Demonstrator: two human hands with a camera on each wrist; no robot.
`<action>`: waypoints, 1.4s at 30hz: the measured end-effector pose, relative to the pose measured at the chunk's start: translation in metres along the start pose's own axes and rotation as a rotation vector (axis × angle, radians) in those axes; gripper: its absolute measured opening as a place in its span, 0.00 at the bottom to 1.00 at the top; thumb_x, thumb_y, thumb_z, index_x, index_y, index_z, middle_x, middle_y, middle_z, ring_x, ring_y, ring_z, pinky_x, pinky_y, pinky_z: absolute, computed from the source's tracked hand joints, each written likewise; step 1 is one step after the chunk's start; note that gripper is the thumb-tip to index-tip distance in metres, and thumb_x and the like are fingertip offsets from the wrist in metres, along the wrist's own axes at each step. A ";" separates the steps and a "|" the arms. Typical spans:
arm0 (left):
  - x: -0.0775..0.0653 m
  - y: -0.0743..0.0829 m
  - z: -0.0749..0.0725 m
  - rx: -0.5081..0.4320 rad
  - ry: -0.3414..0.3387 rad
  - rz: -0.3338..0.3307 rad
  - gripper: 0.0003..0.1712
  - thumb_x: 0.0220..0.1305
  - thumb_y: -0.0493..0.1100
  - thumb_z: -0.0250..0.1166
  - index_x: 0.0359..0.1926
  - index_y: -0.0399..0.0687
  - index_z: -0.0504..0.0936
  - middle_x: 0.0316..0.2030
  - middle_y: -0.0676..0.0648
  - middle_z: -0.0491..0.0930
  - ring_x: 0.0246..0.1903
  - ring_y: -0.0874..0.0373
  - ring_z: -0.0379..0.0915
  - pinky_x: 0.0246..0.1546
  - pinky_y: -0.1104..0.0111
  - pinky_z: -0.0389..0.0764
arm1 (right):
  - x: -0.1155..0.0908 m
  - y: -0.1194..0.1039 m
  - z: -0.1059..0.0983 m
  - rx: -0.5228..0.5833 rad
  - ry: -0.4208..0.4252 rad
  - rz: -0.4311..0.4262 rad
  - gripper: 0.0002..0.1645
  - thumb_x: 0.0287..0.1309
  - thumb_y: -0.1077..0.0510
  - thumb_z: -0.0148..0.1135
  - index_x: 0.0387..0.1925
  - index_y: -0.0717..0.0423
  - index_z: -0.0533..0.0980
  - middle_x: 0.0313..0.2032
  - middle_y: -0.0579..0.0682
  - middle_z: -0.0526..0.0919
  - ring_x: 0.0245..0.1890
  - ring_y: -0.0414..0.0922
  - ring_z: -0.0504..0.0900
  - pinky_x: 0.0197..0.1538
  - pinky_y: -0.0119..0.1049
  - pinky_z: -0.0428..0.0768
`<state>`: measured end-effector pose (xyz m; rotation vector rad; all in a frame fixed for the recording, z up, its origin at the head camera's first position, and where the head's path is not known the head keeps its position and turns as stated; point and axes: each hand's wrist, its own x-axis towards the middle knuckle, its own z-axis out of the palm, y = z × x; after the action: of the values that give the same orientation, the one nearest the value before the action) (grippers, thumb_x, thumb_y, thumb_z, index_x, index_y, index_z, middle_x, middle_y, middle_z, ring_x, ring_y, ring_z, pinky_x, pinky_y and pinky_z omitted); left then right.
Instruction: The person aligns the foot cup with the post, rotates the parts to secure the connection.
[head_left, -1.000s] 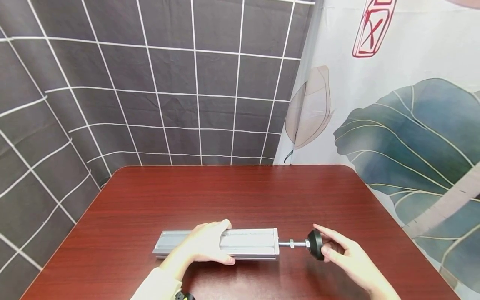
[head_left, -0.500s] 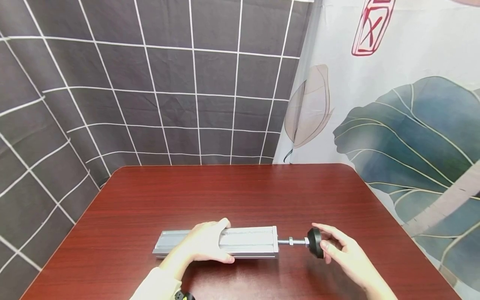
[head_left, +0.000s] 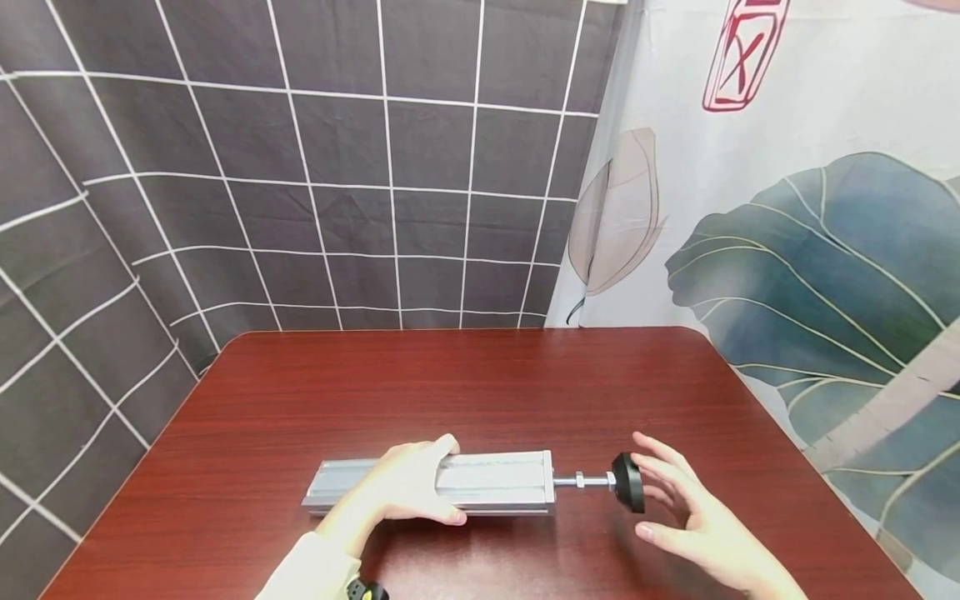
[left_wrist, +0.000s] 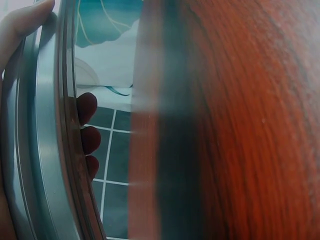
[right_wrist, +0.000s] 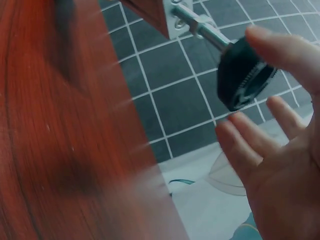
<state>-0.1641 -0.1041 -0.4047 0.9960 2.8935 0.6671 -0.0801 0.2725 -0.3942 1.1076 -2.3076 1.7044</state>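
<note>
My left hand [head_left: 416,486] grips a silver aluminium profile [head_left: 498,477] around its middle, with the thumb on the near side in the head view. In the left wrist view, fingertips [left_wrist: 91,140] curl round the far side of the profile, which is raised above the table. From the profile's right end sticks a threaded levelling foot [head_left: 628,483] with nuts on its rod and a black round base. My right hand [head_left: 697,521] is around that base with fingers and thumb spread apart. The right wrist view shows the base [right_wrist: 240,75] between the thumb and the loose fingers.
A dark red wooden table [head_left: 450,383] lies under both hands. Behind it hangs a grey cloth [head_left: 337,208] with white grid lines, and a white curtain [head_left: 675,67] with leaf prints hangs at the right.
My right thumb and fingers have spread from a pinch on the black base to an open pose around it. The left hand and profile stay nearly in place.
</note>
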 end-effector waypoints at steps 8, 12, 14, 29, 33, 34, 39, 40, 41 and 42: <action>-0.001 0.002 -0.001 -0.011 -0.009 -0.006 0.38 0.28 0.68 0.72 0.42 0.60 0.70 0.29 0.63 0.75 0.29 0.66 0.72 0.32 0.67 0.72 | 0.000 -0.003 0.005 -0.150 0.099 0.204 0.37 0.53 0.73 0.60 0.65 0.60 0.61 0.56 0.41 0.67 0.44 0.39 0.79 0.42 0.30 0.77; -0.002 0.002 -0.001 0.004 -0.008 -0.005 0.39 0.28 0.68 0.72 0.42 0.59 0.70 0.29 0.62 0.74 0.29 0.65 0.72 0.32 0.66 0.72 | 0.002 -0.001 0.010 -0.181 0.153 0.241 0.36 0.55 0.72 0.59 0.65 0.56 0.62 0.48 0.39 0.74 0.35 0.40 0.80 0.35 0.32 0.78; -0.003 0.002 0.000 0.013 -0.007 -0.006 0.39 0.27 0.69 0.72 0.43 0.59 0.70 0.29 0.62 0.74 0.29 0.65 0.72 0.32 0.66 0.72 | 0.004 -0.001 0.012 -0.162 0.174 0.235 0.34 0.55 0.73 0.57 0.64 0.57 0.63 0.45 0.39 0.76 0.29 0.41 0.80 0.33 0.33 0.77; -0.003 0.000 -0.001 0.005 0.001 0.004 0.39 0.27 0.69 0.72 0.42 0.60 0.70 0.29 0.62 0.74 0.29 0.65 0.72 0.31 0.66 0.72 | 0.005 -0.004 0.012 -0.170 0.198 0.233 0.37 0.56 0.72 0.56 0.67 0.57 0.58 0.50 0.42 0.74 0.36 0.39 0.79 0.37 0.32 0.77; -0.003 0.002 -0.002 -0.004 -0.009 0.004 0.39 0.28 0.68 0.72 0.42 0.60 0.70 0.29 0.62 0.74 0.29 0.65 0.72 0.32 0.67 0.72 | -0.001 -0.004 0.004 -0.112 0.112 0.206 0.50 0.49 0.75 0.61 0.70 0.58 0.50 0.61 0.41 0.66 0.53 0.36 0.73 0.48 0.29 0.74; -0.003 0.002 -0.002 -0.006 -0.010 0.003 0.39 0.28 0.68 0.72 0.42 0.60 0.70 0.29 0.62 0.74 0.29 0.65 0.72 0.32 0.66 0.72 | -0.003 -0.004 0.002 -0.090 0.082 0.184 0.51 0.48 0.76 0.62 0.70 0.59 0.49 0.64 0.43 0.63 0.55 0.36 0.72 0.50 0.29 0.73; -0.004 0.002 -0.003 -0.009 0.001 -0.008 0.39 0.28 0.68 0.72 0.42 0.59 0.70 0.29 0.62 0.74 0.29 0.65 0.72 0.32 0.67 0.72 | -0.004 0.000 0.001 -0.060 -0.001 0.041 0.45 0.47 0.79 0.60 0.67 0.65 0.55 0.67 0.53 0.54 0.58 0.38 0.70 0.52 0.27 0.71; -0.004 0.003 -0.003 -0.010 0.004 -0.008 0.39 0.27 0.68 0.72 0.42 0.59 0.70 0.29 0.62 0.74 0.29 0.65 0.72 0.31 0.67 0.72 | -0.003 0.000 0.001 -0.061 0.001 0.041 0.43 0.48 0.79 0.59 0.66 0.65 0.57 0.67 0.53 0.54 0.57 0.38 0.71 0.51 0.28 0.72; -0.004 0.003 -0.004 -0.010 0.006 -0.008 0.39 0.27 0.68 0.72 0.42 0.59 0.70 0.29 0.62 0.74 0.29 0.65 0.72 0.31 0.67 0.72 | -0.003 0.000 0.001 -0.070 0.012 0.052 0.41 0.49 0.78 0.59 0.65 0.65 0.58 0.66 0.51 0.55 0.56 0.38 0.71 0.50 0.28 0.73; -0.005 0.004 -0.004 -0.012 0.007 -0.008 0.38 0.27 0.67 0.72 0.42 0.59 0.70 0.29 0.62 0.74 0.29 0.65 0.72 0.31 0.67 0.72 | -0.003 -0.001 0.001 -0.082 0.026 0.084 0.40 0.50 0.77 0.59 0.65 0.63 0.59 0.66 0.48 0.57 0.55 0.37 0.73 0.50 0.28 0.73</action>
<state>-0.1588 -0.1061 -0.3999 0.9822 2.8947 0.6886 -0.0767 0.2730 -0.3954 0.9819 -2.4167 1.6247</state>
